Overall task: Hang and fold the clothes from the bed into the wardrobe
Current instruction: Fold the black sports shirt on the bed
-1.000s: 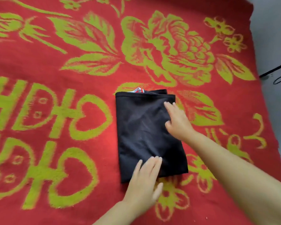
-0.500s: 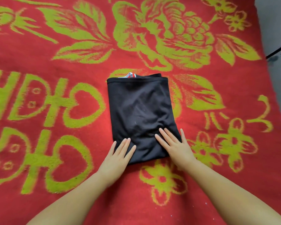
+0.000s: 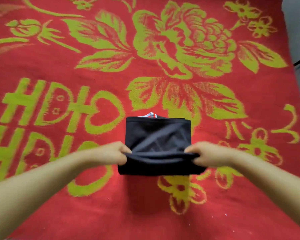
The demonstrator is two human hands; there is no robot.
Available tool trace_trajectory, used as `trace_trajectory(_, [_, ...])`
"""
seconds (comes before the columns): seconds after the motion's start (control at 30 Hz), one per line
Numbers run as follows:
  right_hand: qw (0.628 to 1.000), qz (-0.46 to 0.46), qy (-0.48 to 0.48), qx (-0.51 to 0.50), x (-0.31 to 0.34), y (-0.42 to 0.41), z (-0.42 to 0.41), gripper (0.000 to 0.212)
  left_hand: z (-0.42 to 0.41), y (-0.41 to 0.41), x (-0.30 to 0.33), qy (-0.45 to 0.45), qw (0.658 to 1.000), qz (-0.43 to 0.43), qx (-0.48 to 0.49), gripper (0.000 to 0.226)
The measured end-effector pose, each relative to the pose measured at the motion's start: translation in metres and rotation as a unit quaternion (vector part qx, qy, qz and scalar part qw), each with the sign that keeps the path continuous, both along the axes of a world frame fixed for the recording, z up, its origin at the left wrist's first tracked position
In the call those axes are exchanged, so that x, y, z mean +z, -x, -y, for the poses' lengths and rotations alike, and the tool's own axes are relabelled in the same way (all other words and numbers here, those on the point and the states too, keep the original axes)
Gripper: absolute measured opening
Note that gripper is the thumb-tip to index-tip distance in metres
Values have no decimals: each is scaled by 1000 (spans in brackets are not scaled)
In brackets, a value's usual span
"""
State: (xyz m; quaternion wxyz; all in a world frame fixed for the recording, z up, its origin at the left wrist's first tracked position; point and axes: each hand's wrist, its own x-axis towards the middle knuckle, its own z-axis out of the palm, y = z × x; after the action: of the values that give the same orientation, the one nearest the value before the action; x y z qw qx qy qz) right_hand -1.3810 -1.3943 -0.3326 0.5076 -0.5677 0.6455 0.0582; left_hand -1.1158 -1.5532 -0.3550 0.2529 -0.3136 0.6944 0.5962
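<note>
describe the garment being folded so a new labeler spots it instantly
Start at the red blanket with yellow-green flowers covering the bed. Just below the big leaves at its centre lies the black garment, its near edge lifted by the left hand and right hand. It is the only dark item, with a striped tag at its far edge.

Home bedroom: floral red bedspread

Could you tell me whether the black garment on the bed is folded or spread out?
Folded: the black garment is a compact rectangle, and both hands grip its lifted near edge.
</note>
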Motion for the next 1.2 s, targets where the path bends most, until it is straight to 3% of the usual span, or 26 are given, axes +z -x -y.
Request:
trace_trajectory(0.1, [990,-45,57,-124,-18,30,49,18,51,25,-19,-29,984,23,176,29])
trace_trajectory(0.23, [938,-142,89,-303,-73,33,88,39,80,52,-66,-15,931,46,361,27])
trace_trajectory(0.37, [825,-113,162,-529,-102,15,85,49,59,69,-104,180,858,20,481,24])
trace_trajectory(0.4, [816,-116,174,-538,-104,8,77,53,51,69,-108,216,843,13,493,25])
trace_trajectory(0.47, [843,-147,171,-489,-103,-4,59,65,37,64,-110,249,824,-7,509,28])
trace_trajectory(0.57, [887,-221,133,-383,-101,-5,48,72,22,67,-103,398,812,-33,426,48])
trace_trajectory(0.67, [870,-329,273,-244,-94,-13,58,61,-11,82,-98,537,819,-119,165,56])
trace_trajectory(0.73, [875,-336,334,-100,-101,-38,59,56,-34,86,-106,557,826,-86,22,57])
trace_trajectory(0.83, [906,-343,245,32,-127,-54,44,57,-42,80,-133,539,842,19,-10,58])
trace_trajectory(0.9, [914,-347,210,-7,-143,-33,47,56,-34,79,-146,537,842,48,-3,59])
trace_trajectory(1.07, [917,-318,107,-216,-146,12,50,52,-8,73,-148,495,860,116,52,58])
trace_trajectory(1.13, [904,-342,130,-221,-134,13,49,54,5,66,-141,506,852,118,69,59])
trace_trajectory(1.2, [891,-354,225,-177,-118,-9,52,55,3,67,-125,541,837,62,51,60])
